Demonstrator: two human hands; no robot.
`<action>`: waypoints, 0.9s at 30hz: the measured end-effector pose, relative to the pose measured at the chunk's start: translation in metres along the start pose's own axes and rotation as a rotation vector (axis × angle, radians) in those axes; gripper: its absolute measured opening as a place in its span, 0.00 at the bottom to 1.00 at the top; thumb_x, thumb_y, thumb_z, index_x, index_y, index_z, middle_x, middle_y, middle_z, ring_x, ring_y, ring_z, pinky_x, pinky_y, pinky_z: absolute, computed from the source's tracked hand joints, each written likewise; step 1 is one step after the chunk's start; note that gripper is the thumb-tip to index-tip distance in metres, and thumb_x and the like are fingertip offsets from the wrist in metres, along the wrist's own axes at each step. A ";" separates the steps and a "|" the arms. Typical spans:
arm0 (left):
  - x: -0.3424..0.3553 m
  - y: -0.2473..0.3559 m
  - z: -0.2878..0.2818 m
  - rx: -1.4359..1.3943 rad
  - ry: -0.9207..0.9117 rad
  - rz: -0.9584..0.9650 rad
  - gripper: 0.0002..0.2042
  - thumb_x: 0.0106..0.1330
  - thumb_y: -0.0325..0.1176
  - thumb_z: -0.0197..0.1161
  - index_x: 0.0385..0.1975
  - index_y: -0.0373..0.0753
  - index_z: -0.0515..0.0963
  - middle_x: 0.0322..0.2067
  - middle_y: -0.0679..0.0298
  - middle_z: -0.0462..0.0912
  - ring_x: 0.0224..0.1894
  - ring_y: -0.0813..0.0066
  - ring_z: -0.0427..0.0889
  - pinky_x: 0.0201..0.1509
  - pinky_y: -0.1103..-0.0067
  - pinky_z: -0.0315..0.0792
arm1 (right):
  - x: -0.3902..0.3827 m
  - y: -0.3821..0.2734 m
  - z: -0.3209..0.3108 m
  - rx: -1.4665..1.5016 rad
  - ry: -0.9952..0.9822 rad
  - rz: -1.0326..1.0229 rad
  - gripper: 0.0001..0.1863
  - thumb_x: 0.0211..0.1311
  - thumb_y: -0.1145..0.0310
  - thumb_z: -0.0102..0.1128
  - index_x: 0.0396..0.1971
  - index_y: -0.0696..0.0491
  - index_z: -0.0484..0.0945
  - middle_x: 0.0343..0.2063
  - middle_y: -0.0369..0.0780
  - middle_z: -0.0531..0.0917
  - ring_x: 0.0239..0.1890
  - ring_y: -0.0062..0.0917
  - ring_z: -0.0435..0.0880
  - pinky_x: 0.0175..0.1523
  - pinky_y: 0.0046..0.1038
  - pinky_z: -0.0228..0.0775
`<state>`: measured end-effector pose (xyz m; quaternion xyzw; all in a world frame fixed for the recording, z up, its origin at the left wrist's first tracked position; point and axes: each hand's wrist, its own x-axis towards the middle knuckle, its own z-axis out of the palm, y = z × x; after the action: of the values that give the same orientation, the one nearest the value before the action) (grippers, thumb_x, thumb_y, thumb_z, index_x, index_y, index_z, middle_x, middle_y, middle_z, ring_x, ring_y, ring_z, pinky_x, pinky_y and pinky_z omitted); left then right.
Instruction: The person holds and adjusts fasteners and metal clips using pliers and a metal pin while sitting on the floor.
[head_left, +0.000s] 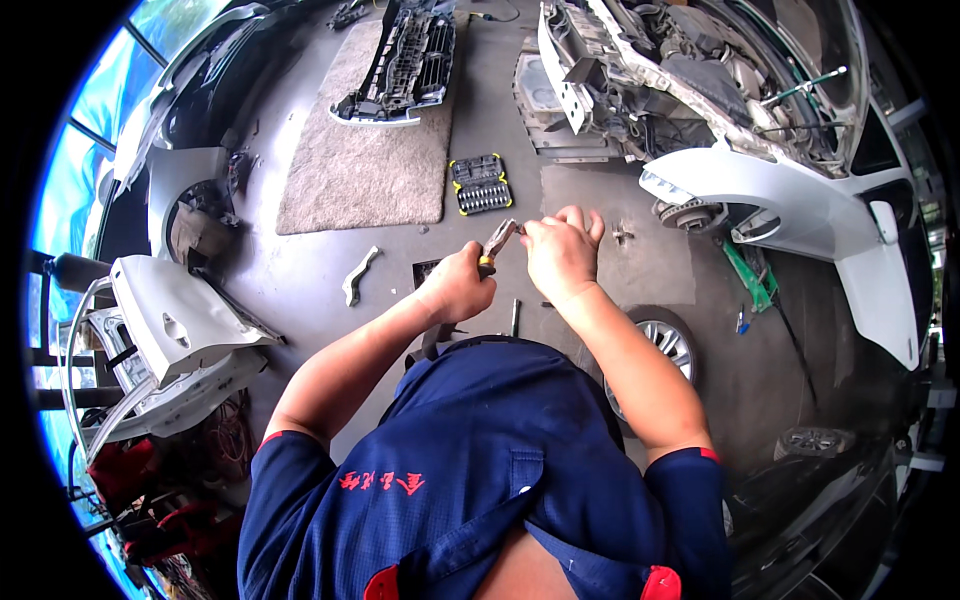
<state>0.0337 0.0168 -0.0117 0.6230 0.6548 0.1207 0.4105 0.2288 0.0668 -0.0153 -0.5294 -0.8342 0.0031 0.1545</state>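
My left hand [462, 284] grips pliers [497, 241] | my right hand [562, 258] curls beside their tip, contents unclear | toolbox [481, 184] beyond both

Metal pliers [498, 240], rough matt carpet [360, 170]

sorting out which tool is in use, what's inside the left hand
The left hand holds pliers; their metal head and some yellow on the handles show. The rest of the handles is covered by the hand.

I see pliers [498, 240] clutched in the left hand [463, 284] beside the right hand [563, 256], an open tool case [481, 184] beyond its fingers [534, 234]
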 end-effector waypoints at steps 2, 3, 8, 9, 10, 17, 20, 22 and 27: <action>-0.004 -0.008 -0.003 0.053 0.050 0.013 0.19 0.64 0.34 0.62 0.51 0.29 0.72 0.42 0.35 0.84 0.51 0.35 0.83 0.57 0.55 0.76 | -0.006 0.002 0.003 0.046 -0.016 0.033 0.08 0.68 0.63 0.62 0.33 0.47 0.88 0.33 0.34 0.88 0.58 0.34 0.77 0.74 0.62 0.45; -0.003 -0.011 -0.007 0.050 0.053 0.014 0.19 0.64 0.34 0.62 0.51 0.29 0.72 0.42 0.35 0.84 0.51 0.35 0.83 0.57 0.55 0.76 | -0.010 0.005 0.003 0.042 -0.015 0.030 0.08 0.68 0.63 0.62 0.33 0.47 0.88 0.33 0.34 0.88 0.58 0.34 0.77 0.74 0.62 0.45; -0.023 -0.009 -0.030 -0.297 -0.077 0.170 0.18 0.62 0.27 0.58 0.52 0.33 0.71 0.35 0.44 0.82 0.42 0.37 0.82 0.49 0.58 0.77 | -0.018 0.028 -0.013 1.083 -0.490 0.381 0.13 0.79 0.60 0.57 0.39 0.53 0.83 0.32 0.36 0.86 0.41 0.24 0.82 0.59 0.33 0.72; -0.022 -0.012 -0.032 -0.301 -0.076 0.172 0.18 0.62 0.27 0.58 0.52 0.33 0.71 0.35 0.44 0.82 0.42 0.37 0.82 0.49 0.58 0.77 | -0.021 0.026 -0.026 1.394 -0.509 0.404 0.17 0.81 0.57 0.55 0.34 0.52 0.81 0.29 0.33 0.81 0.31 0.18 0.77 0.46 0.21 0.73; -0.025 -0.015 -0.033 -0.262 -0.058 0.346 0.20 0.60 0.25 0.57 0.54 0.32 0.71 0.35 0.46 0.80 0.41 0.38 0.82 0.49 0.59 0.76 | -0.020 0.024 -0.035 1.395 -0.512 0.405 0.17 0.81 0.57 0.55 0.34 0.52 0.81 0.29 0.33 0.81 0.31 0.18 0.77 0.46 0.21 0.73; -0.032 -0.003 -0.043 -0.135 0.050 0.679 0.28 0.53 0.21 0.58 0.60 0.30 0.71 0.42 0.45 0.81 0.47 0.40 0.80 0.54 0.61 0.76 | -0.013 0.019 -0.062 2.017 -0.680 0.151 0.23 0.84 0.49 0.51 0.27 0.48 0.72 0.24 0.31 0.75 0.29 0.19 0.74 0.44 0.22 0.70; -0.036 0.005 -0.047 -0.028 0.205 0.849 0.29 0.50 0.22 0.61 0.58 0.31 0.71 0.44 0.46 0.81 0.49 0.38 0.81 0.56 0.59 0.77 | -0.021 0.009 -0.077 2.002 -0.617 0.287 0.26 0.85 0.46 0.49 0.30 0.51 0.75 0.25 0.35 0.80 0.28 0.20 0.76 0.42 0.24 0.71; -0.038 0.010 -0.055 0.002 0.178 0.842 0.30 0.49 0.22 0.63 0.58 0.32 0.71 0.45 0.47 0.81 0.50 0.39 0.81 0.58 0.59 0.77 | -0.023 0.009 -0.083 1.928 -0.786 0.199 0.27 0.85 0.46 0.48 0.35 0.54 0.79 0.25 0.38 0.83 0.26 0.21 0.77 0.42 0.25 0.72; -0.040 0.019 -0.071 0.104 0.168 0.887 0.31 0.48 0.23 0.65 0.58 0.32 0.73 0.47 0.48 0.82 0.51 0.41 0.81 0.58 0.58 0.77 | -0.021 0.005 -0.095 1.892 -0.779 0.216 0.27 0.85 0.47 0.49 0.37 0.58 0.81 0.20 0.33 0.74 0.22 0.18 0.70 0.42 0.26 0.72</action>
<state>-0.0061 0.0092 0.0617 0.8512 0.3609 0.3020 0.2326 0.2661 0.0352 0.0693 -0.2254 -0.4304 0.8444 0.2258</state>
